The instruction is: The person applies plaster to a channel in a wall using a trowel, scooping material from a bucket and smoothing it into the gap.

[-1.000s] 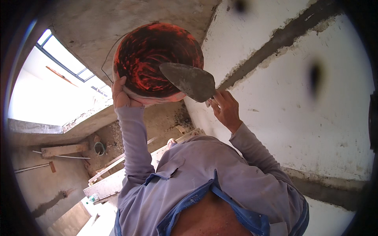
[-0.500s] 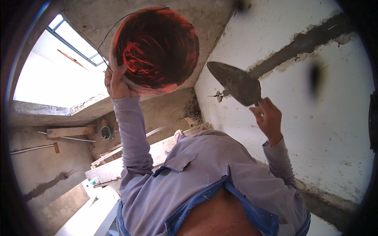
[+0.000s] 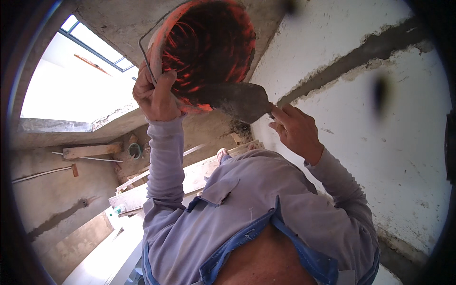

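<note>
Since the left hand (image 3: 159, 97) grips the round red bucket (image 3: 209, 45) one-sidedly, hard pressure from the flat grey trowel (image 3: 246, 102) gripped by the right hand (image 3: 300, 132) could tip it.

A long, pale, stained wooden plank (image 3: 197, 172) slants across the frame left of centre, bare toes (image 3: 222, 154) at its upper edge. On the rough brown floor (image 3: 128, 167), middle left, are a round green bucket (image 3: 134, 150), a brown wooden board (image 3: 90, 151) and a thin white pole (image 3: 107, 159).
</note>
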{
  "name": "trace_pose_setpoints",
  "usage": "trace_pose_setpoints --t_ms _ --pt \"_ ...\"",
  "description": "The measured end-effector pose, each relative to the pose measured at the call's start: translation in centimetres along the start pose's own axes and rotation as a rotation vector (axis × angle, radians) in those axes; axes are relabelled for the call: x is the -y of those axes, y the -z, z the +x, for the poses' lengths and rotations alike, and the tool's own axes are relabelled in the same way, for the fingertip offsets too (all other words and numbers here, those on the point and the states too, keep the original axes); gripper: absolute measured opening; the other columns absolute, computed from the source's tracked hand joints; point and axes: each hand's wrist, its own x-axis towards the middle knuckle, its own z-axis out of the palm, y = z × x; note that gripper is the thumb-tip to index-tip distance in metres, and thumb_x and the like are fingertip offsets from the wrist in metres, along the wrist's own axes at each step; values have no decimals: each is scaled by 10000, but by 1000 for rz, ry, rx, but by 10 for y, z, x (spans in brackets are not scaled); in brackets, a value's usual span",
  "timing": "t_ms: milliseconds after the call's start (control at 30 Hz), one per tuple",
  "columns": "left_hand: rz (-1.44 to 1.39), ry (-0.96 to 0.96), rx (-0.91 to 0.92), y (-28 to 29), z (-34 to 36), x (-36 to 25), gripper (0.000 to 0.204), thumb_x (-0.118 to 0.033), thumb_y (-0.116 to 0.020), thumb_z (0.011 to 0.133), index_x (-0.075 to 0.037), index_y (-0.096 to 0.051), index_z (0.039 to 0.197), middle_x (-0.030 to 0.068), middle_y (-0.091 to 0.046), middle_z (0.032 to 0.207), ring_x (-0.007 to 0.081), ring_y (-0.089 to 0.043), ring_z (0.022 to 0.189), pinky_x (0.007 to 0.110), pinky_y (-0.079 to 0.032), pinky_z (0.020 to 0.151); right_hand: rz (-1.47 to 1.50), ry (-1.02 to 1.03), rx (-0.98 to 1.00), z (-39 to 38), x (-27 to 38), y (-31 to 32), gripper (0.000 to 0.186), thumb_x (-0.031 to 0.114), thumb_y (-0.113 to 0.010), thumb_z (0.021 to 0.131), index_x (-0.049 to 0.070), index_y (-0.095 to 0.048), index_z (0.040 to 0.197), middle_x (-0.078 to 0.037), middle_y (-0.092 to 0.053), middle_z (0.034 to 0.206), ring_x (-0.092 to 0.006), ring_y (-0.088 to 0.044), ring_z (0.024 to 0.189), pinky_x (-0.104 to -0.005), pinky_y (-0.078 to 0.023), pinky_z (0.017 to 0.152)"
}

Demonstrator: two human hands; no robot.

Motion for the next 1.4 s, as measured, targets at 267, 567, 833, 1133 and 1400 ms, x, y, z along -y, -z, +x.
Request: trace_pose_setpoints --t_ms 267,567,833,1133,1400 --pt "102 84 145 5 10 -6 433 9 -553 706 100 -588 1128 107 -631 1010 181 -589 927 299 -448 887 -440 4 -75 54 -45 28 421 192 -593 859 151 -521 1272 -80 -552 900 -246 -590 803 -391 -503 642" --pt "133 150 178 -1 13 -7 299 29 -560 669 66 -635 956 41 -618 870 113 -524 784 246 -399 827 -548 181 -19 69 -32 -23 461 172 -606 812 109 -512 1259 -70 -549 950 -205 -598 809 -337 -502 617" --pt "-37 159 106 -5 5 -10 78 28 -553 674 19 -581 746 95 -649 930 150 -579 829 284 -447 833 -235 172 159 59 -3 -21 575 94 -693 719 42 -474 1249 -151 -557 963 -270 -628 817 -381 -541 647" --pt "-229 116 -57 -22 -8 -7 328 -76 -579 775 70 -610 1067 124 -655 1005 177 -621 896 291 -485 825 107 46 150 49 20 4 443 136 -625 835 54 -482 1246 -150 -555 921 -311 -615 809 -417 -518 679" --pt "484 -514 83 -6 -7 21 548 -230 -724 718 51 -575 1164 168 -621 1126 261 -615 964 343 -492 825 371 24 54 30 20 31 242 127 -607 858 -10 -533 1044 -154 -520 761 -361 -539 713 -444 -419 631"
